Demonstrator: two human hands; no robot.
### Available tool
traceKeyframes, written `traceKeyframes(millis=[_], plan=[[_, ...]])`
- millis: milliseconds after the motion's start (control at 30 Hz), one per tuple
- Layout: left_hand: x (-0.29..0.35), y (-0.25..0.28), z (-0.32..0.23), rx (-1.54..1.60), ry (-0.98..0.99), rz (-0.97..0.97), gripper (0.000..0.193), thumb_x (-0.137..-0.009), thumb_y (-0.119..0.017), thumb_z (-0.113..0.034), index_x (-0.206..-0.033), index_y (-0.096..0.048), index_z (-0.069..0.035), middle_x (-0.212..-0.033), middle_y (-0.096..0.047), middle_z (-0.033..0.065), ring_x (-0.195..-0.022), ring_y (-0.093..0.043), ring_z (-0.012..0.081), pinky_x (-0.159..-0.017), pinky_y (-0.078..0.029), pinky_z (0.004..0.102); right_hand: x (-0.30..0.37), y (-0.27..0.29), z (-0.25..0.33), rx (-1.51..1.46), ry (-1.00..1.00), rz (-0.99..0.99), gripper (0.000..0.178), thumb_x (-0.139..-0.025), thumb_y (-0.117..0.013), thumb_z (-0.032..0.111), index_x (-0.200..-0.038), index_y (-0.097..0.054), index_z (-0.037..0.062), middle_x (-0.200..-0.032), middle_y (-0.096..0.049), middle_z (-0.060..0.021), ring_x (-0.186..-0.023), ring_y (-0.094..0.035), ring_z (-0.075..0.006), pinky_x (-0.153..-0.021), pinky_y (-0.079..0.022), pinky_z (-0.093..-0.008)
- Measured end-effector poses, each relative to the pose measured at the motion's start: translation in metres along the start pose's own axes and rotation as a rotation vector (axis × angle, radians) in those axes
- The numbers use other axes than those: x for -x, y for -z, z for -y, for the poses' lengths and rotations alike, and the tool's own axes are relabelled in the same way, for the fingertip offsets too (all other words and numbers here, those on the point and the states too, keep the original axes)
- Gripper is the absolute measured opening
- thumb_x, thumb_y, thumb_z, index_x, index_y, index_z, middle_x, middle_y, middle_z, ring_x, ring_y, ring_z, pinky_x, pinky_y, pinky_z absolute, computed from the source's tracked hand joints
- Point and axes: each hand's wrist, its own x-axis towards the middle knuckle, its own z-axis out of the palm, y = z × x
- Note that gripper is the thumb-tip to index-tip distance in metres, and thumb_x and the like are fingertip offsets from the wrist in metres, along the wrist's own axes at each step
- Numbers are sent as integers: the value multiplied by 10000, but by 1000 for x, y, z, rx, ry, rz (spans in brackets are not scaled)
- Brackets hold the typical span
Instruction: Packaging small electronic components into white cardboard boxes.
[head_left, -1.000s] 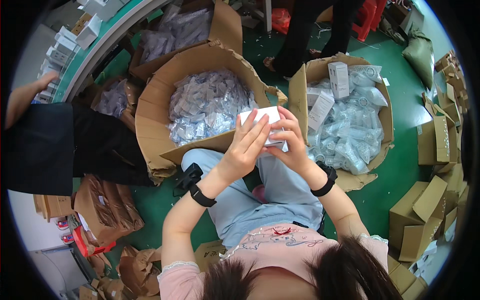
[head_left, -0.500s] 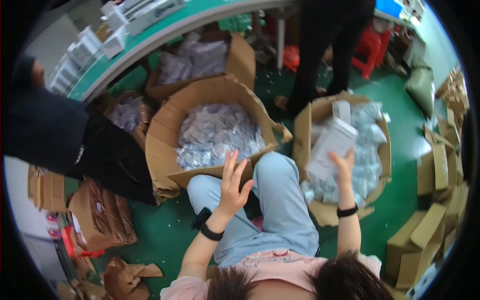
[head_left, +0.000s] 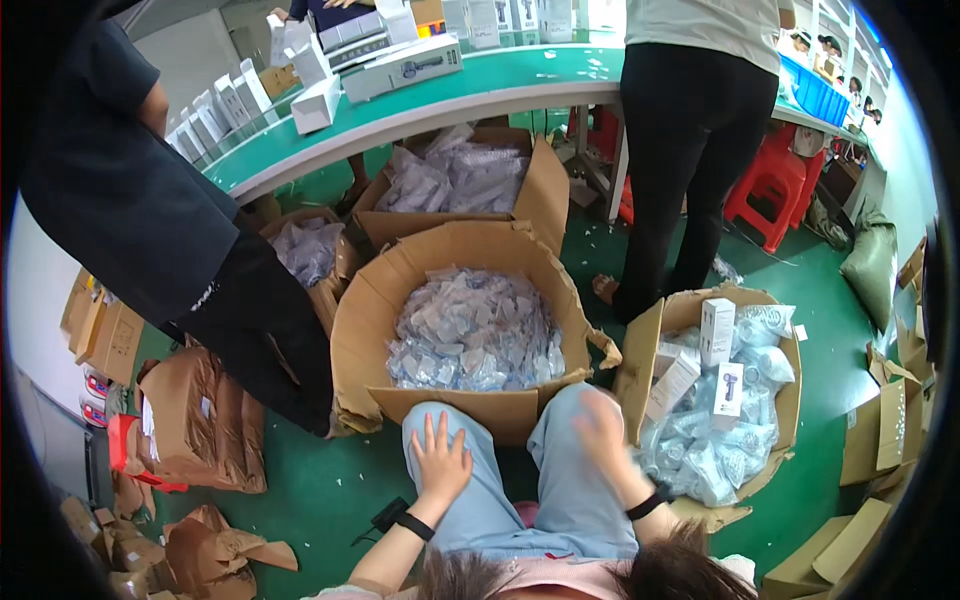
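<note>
My left hand (head_left: 441,460) lies flat on my left knee with its fingers spread and nothing in it. My right hand (head_left: 604,442) is over my right thigh, smeared by motion, so its fingers do not show clearly. Beside it stands a cardboard carton (head_left: 638,350) of clear bubble-wrapped items (head_left: 765,368). On top of these are a white box (head_left: 716,335), a second white box (head_left: 673,387) tilted at the left, and a white box with a product picture (head_left: 729,390). Before my knees, a larger round-sided carton (head_left: 362,325) holds a heap of small clear plastic packets (head_left: 470,325).
Behind stands a green-topped table (head_left: 520,68) with white boxes. A dark-clothed person (head_left: 130,190) is at the left, another person (head_left: 690,130) behind the right carton. Other cartons (head_left: 545,190) hold wrapped items. Red stools (head_left: 770,195) and opened cartons (head_left: 880,430) stand right.
My right hand has let go of a white box, left in the right carton, and moved left over my thigh. My left hand has come down onto my knee. The view has tilted up.
</note>
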Motion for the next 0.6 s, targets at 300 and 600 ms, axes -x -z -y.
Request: traceKeyframes(millis=[300, 600], plan=[[-2, 30, 18, 71, -197, 136, 379, -690, -589, -343, -1025, -592, -165, -1331, -313, 142, -1255, -173, 423, -937, -124, 631, 9, -37, 19, 486, 339, 366, 161, -675, -586, 198, -799, -596, 95, -892, -576, -20, -1116, -424, -222, -967, -200, -566], [5, 26, 32, 83, -240, 86, 349, -694, -594, -350, -984, -598, -156, -1235, -426, 97, -1219, -267, 359, -923, -171, 587, 5, -31, 25, 504, 335, 416, 163, -686, -582, 212, -800, -603, 97, -867, -588, -17, -1091, -446, -209, -970, -187, -558]])
